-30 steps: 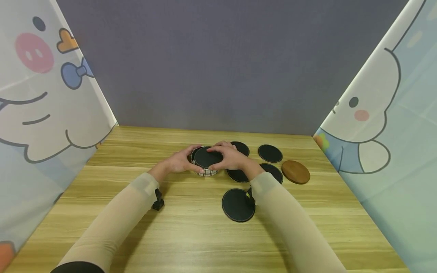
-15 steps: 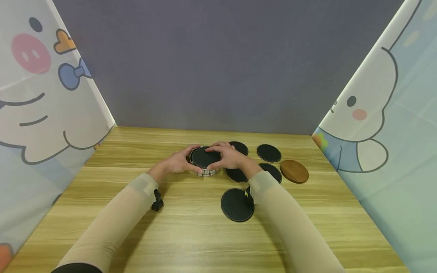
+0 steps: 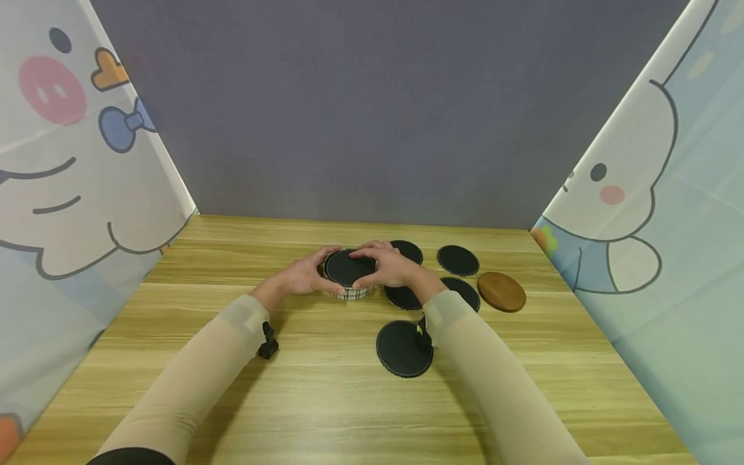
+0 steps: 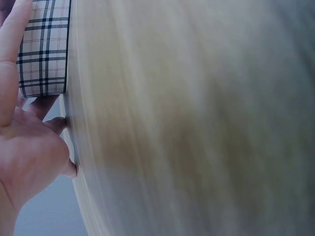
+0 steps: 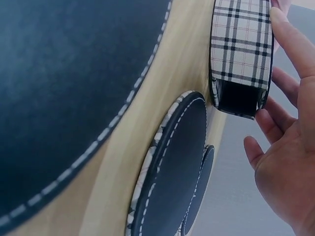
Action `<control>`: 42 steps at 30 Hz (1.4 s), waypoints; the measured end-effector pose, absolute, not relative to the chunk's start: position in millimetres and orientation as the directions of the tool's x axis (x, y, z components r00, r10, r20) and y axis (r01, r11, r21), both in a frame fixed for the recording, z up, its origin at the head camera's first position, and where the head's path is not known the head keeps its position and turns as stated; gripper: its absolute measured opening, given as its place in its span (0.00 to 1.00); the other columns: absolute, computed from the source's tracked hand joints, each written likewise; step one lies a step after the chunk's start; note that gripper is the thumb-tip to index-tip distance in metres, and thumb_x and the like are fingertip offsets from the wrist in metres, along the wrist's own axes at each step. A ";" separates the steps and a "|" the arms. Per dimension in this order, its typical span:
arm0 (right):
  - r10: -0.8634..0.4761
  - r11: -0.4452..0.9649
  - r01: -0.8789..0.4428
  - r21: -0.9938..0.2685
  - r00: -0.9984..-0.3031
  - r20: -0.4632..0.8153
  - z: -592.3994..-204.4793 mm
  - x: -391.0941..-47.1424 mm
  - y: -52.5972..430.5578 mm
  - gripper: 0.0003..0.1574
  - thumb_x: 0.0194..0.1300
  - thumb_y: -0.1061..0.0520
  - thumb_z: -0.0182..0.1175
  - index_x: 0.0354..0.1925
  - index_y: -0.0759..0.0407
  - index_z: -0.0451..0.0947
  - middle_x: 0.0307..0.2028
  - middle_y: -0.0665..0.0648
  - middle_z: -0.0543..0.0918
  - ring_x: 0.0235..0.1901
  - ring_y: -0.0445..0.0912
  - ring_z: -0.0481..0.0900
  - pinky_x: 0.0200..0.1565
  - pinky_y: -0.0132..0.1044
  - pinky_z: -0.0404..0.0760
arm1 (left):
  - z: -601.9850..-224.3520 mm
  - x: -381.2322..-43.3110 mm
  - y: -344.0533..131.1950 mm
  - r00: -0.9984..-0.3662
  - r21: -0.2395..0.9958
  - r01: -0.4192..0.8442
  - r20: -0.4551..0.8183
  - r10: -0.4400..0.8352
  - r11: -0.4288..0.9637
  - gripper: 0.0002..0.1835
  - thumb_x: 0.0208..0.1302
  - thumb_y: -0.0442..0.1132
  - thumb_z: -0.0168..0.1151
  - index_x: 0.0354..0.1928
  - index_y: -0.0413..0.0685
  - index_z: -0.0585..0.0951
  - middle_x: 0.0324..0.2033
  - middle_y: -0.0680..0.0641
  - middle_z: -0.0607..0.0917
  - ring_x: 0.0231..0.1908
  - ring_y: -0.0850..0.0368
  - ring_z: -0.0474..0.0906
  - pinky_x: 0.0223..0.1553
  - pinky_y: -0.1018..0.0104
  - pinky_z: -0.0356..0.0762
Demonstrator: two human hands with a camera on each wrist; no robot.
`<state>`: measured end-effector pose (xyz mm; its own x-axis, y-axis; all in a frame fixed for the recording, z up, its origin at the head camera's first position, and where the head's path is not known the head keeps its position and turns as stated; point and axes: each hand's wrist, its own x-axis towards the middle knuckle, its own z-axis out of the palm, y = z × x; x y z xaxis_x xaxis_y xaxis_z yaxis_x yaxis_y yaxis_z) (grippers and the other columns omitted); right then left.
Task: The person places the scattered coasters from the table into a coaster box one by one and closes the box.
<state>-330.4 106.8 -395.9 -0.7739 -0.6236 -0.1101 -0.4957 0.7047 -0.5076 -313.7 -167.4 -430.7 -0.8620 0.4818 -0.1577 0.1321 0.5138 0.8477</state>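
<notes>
A round coaster holder [image 3: 354, 295] with plaid sides stands at the back middle of the table. A black coaster [image 3: 344, 268] lies level at its top, within the rim. My left hand [image 3: 308, 276] grips the holder's left side, thumb at the front and fingers behind. From the right, my right hand [image 3: 392, 268] spans the coaster's edge, with thumb in front and a fingertip on top. In the right wrist view, the plaid wall [image 5: 241, 44] has a dark gap in its side, and the right hand [image 5: 290, 167] curves around it. The left wrist view shows the plaid wall [image 4: 47, 49] beside the left palm.
Several black coasters lie right of the holder, one partly under the right forearm. A separate black coaster [image 3: 403, 349] lies nearer the front. At the right is a brown wooden disc [image 3: 501, 292]. A grey panel [image 3: 360, 116] closes off the back of the wooden table.
The black coaster has shifted left from an offset position and now sits squarely on the holder. Both hands have stayed around it, nearly still over the last half second.
</notes>
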 end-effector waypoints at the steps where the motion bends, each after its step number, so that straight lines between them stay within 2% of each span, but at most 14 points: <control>1: -0.624 0.704 -0.495 -0.509 -0.774 -0.110 -395.7 -330.5 106.8 0.52 0.67 0.33 0.77 0.82 0.41 0.70 0.85 0.55 0.62 0.86 0.60 0.50 0.83 0.71 0.42 | -430.8 -313.8 -167.4 -0.862 0.848 0.132 -0.158 0.482 0.514 0.66 0.59 0.56 0.86 0.90 0.63 0.51 0.81 0.37 0.67 0.71 0.39 0.76 0.68 0.44 0.74; 6: -0.625 0.703 -0.498 -0.507 -0.773 -0.108 -395.7 -330.1 106.9 0.52 0.68 0.33 0.76 0.82 0.42 0.70 0.85 0.55 0.61 0.86 0.60 0.50 0.83 0.71 0.44 | -430.4 -313.2 -167.6 -0.862 0.844 0.133 -0.160 0.481 0.520 0.65 0.60 0.56 0.86 0.90 0.63 0.51 0.80 0.37 0.68 0.69 0.39 0.77 0.66 0.46 0.75; 14: -0.634 0.692 -0.509 -0.512 -0.768 -0.093 -395.4 -327.4 108.0 0.52 0.68 0.34 0.76 0.82 0.42 0.70 0.86 0.55 0.59 0.87 0.59 0.49 0.82 0.67 0.56 | -428.7 -310.3 -167.8 -0.865 0.839 0.128 -0.167 0.473 0.529 0.66 0.60 0.57 0.86 0.90 0.62 0.50 0.81 0.37 0.67 0.70 0.39 0.76 0.69 0.43 0.74; 18: -0.645 0.672 -0.519 -0.529 -0.761 -0.071 -392.5 -324.3 112.0 0.50 0.70 0.36 0.76 0.82 0.45 0.70 0.86 0.57 0.59 0.87 0.61 0.47 0.82 0.69 0.53 | -428.9 -310.5 -168.2 -0.864 0.838 0.128 -0.168 0.474 0.530 0.65 0.59 0.58 0.86 0.90 0.64 0.51 0.81 0.37 0.67 0.72 0.38 0.75 0.71 0.40 0.72; 26: -0.675 0.654 -0.585 -0.480 -0.738 -0.020 -392.9 -322.7 113.6 0.35 0.80 0.41 0.66 0.79 0.44 0.76 0.83 0.58 0.65 0.84 0.63 0.55 0.81 0.71 0.50 | -428.8 -311.2 -170.9 -0.869 0.834 0.116 -0.177 0.462 0.539 0.66 0.59 0.58 0.86 0.90 0.66 0.50 0.83 0.36 0.64 0.72 0.36 0.75 0.73 0.38 0.70; 34: -0.676 0.661 -0.590 -0.465 -0.736 -0.027 -396.3 -320.7 115.4 0.35 0.80 0.39 0.66 0.79 0.42 0.76 0.84 0.57 0.65 0.83 0.62 0.56 0.81 0.72 0.51 | -428.6 -309.7 -169.5 -0.862 0.831 0.112 -0.191 0.470 0.545 0.66 0.60 0.60 0.84 0.90 0.67 0.48 0.84 0.35 0.62 0.72 0.36 0.75 0.71 0.39 0.73; 37: -0.669 0.653 -0.580 -0.488 -0.743 -0.012 -393.0 -316.4 124.7 0.36 0.80 0.40 0.67 0.79 0.43 0.75 0.82 0.58 0.67 0.81 0.62 0.60 0.79 0.69 0.59 | -427.7 -310.5 -168.6 -0.867 0.823 0.122 -0.183 0.463 0.555 0.67 0.58 0.61 0.85 0.90 0.68 0.49 0.84 0.35 0.62 0.74 0.35 0.73 0.73 0.37 0.70; 39: -0.671 0.634 -0.575 -0.518 -0.742 0.003 -391.0 -312.6 133.1 0.37 0.79 0.43 0.68 0.80 0.46 0.74 0.79 0.60 0.69 0.76 0.61 0.67 0.76 0.65 0.68 | -427.6 -311.3 -167.8 -0.869 0.822 0.131 -0.174 0.463 0.554 0.67 0.58 0.60 0.86 0.90 0.67 0.50 0.84 0.35 0.63 0.75 0.35 0.72 0.75 0.35 0.67; 42: -0.680 0.598 -0.566 -0.567 -0.733 0.016 -387.7 -303.5 147.3 0.37 0.80 0.47 0.68 0.80 0.51 0.74 0.74 0.62 0.72 0.64 0.56 0.78 0.64 0.56 0.80 | -427.7 -312.0 -167.1 -0.869 0.827 0.139 -0.162 0.468 0.545 0.66 0.58 0.58 0.86 0.90 0.65 0.51 0.83 0.34 0.64 0.78 0.34 0.69 0.78 0.34 0.64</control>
